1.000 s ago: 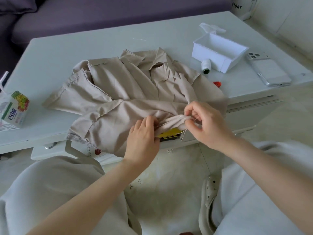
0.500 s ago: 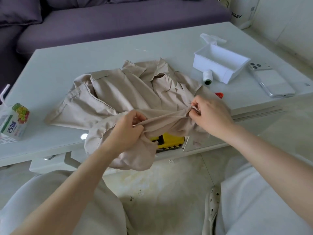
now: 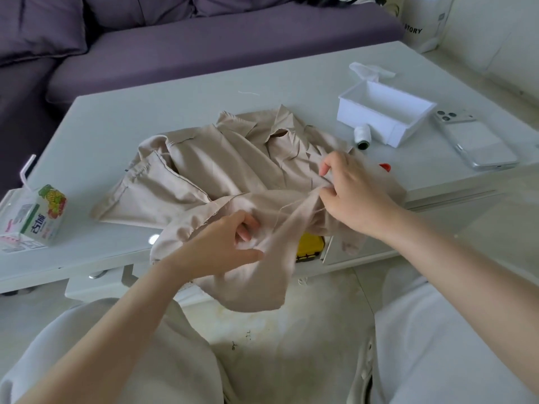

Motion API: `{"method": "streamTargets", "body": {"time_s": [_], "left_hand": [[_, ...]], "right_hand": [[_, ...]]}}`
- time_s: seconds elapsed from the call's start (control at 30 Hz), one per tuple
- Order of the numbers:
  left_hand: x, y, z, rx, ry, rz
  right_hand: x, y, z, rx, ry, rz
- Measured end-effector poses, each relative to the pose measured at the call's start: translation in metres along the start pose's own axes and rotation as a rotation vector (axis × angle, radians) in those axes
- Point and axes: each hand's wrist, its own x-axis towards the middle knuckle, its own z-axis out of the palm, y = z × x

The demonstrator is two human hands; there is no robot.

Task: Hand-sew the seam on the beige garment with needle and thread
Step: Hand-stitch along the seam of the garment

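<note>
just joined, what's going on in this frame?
A person is hand-sewing a beige garment spread on the white table. The left hand grips a fold at the table edge; the right hand pinches the same strip further along, stretching it. A thread trails between them. Needle too small to make out.

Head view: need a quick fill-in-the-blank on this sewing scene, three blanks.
The left hand grips a fold of the garment, whose colour is ____.
The thread spool lies beside the white box, on the person's ____ side.
The sofa behind the table is ____.
Missing words: beige; right; purple.
</note>
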Motion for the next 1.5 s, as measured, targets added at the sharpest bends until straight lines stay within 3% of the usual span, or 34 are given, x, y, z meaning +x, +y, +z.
{"method": "streamTargets", "body": {"time_s": [0.2,0.37,0.5,0.7,0.83,0.93,1.0,1.13,1.27,1.5], "left_hand": [[-0.009,0.025,0.025,-0.047,0.207,0.062],[0.002,0.046,0.051,-0.012,0.438,0.162],[0.016,0.056,0.063,0.099,0.414,0.213],[0.005,0.059,0.073,-0.068,0.400,0.226],[-0.004,0.052,0.074,-0.056,0.393,0.271],[-0.012,0.045,0.076,-0.023,0.375,0.300],[-0.017,0.042,0.077,-0.013,0.376,0.321],[-0.025,0.037,0.079,-0.074,0.381,0.326],[-0.035,0.044,0.076,-0.248,0.424,0.277],[-0.045,0.047,0.061,-0.592,0.418,0.133]], "right_hand": [[-0.031,-0.011,-0.010,0.229,-0.097,0.264],[-0.050,-0.005,-0.003,0.301,-0.023,0.393],[-0.058,0.004,0.001,0.435,-0.085,0.536],[-0.075,0.015,0.003,0.633,-0.327,0.622],[-0.078,0.015,0.001,1.095,-0.335,0.757],[-0.078,0.016,-0.004,1.505,-0.235,0.935],[-0.080,0.018,-0.007,1.624,-0.175,1.000],[-0.082,0.010,-0.007,1.597,-0.224,0.984],[-0.091,-0.008,0.006,1.267,-0.301,0.890],[-0.109,-0.018,0.002,1.198,-0.286,0.832]]}}
